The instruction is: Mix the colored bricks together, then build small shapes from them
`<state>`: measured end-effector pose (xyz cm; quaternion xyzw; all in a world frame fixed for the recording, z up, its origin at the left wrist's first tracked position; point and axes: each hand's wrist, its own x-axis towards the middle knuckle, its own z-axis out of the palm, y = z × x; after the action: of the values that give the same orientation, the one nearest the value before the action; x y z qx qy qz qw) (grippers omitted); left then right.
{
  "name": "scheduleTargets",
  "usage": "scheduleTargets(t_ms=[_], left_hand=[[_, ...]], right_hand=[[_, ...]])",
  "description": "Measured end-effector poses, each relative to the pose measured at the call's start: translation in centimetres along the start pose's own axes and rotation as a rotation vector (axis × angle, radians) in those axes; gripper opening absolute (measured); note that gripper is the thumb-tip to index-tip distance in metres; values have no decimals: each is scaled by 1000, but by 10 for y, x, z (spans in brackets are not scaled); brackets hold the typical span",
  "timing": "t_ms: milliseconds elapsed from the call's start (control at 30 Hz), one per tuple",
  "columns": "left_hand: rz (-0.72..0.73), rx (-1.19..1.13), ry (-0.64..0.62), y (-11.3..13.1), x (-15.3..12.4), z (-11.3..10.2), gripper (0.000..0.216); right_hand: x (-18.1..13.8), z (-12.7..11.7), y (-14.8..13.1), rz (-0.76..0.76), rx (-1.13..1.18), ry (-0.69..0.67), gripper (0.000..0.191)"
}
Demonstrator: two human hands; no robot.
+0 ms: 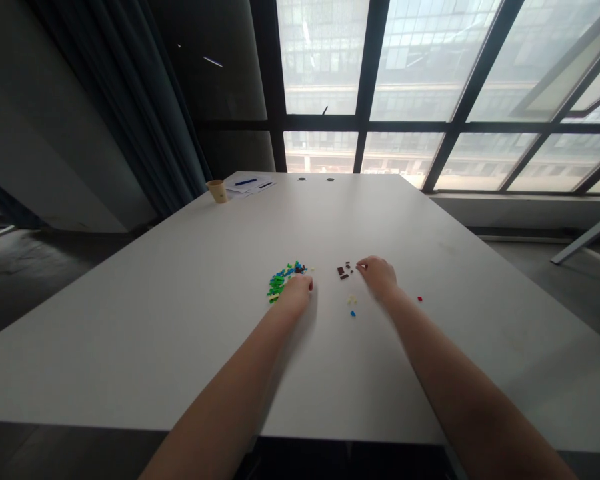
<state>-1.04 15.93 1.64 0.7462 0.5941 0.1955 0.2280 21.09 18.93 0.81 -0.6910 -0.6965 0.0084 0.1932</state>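
Observation:
My left hand (299, 288) rests at the right edge of a mixed pile of small toy bricks (277, 283), mostly green and blue. Its fingers are curled in and largely hidden behind the hand. A few brown bricks (299, 269) lie in the pile just beyond it. To the right, thumb and forefinger of my right hand (379, 272) are pinched together low over the table; what is between them is too small to make out. Beside those fingertips lies a loose group of dark brown bricks (341, 271). Nearer me are some pale yellow bricks (349, 301) and a blue brick (353, 313).
A red brick (420, 299) lies apart, right of my right forearm. On the far left of the white table (360, 373) stand a paper cup (217, 192) and papers (237, 190) with a blue pen (246, 181). Large windows rise behind the far edge.

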Motion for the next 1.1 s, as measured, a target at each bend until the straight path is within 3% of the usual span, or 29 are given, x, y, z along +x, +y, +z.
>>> scheduleTargets(t_ms=[100,233,400,500,633,733,833,933,1100], left_hand=[[7,-56,5,-1,1,2,22],[29,-11,-21,0,2,3,24],[50,89,-19,2,2,3,28],[66,37,2,6,2,0,27],[51,-316,-129,16,0,-4,16],[-91,-817,-288,28,-4,-5,15],[-227,-1215,-379,38,-9,-3,28],[-270,-1389,-400,41,-10,-1,36],[-295,-1472,-393,41,-9,3,34]], right_hand=[[-8,-12,7,-24,89,88,19],[-24,-22,17,-18,212,106,22],[-37,-17,23,47,302,101,25],[-38,-14,21,22,322,95,25],[-40,-15,14,-71,366,108,22],[-44,-19,5,-170,429,103,20],[-50,-24,-5,-276,518,106,19],[-55,-29,-14,-354,601,119,19],[-59,-32,-23,-423,637,135,18]])
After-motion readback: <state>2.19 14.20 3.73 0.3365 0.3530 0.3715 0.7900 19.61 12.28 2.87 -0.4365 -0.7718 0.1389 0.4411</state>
